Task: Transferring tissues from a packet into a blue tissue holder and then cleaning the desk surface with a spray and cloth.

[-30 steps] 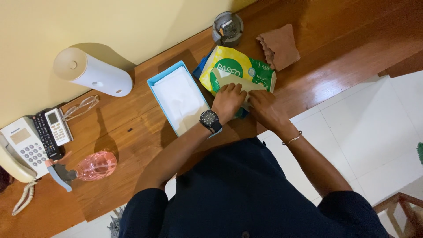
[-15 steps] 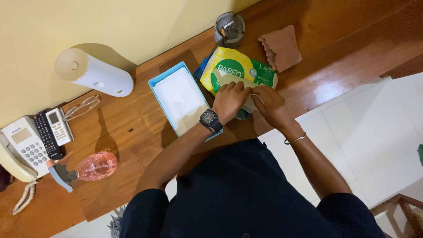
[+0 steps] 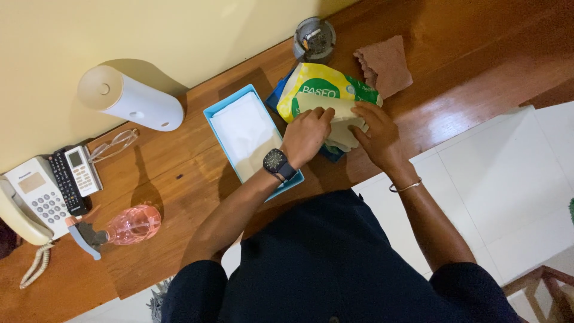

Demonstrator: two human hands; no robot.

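Left hand and right hand are both pinching the pale tissue stack at the yellow-green plastic tissue pack, beside the light-blue open box. Best gripping evenly, pulling straight.

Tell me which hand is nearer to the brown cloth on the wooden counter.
Right. The right hand lies just below the brown cloth, on the tissue pack; the left hand is farther off, beside the blue box.

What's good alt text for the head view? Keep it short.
Seen from above, a person's left hand and right hand pull pale tissues from a yellow-green tissue pack on a wooden desk. An open blue box lies beside it; farther left are a white cylinder, a phone and a pink spray bottle.
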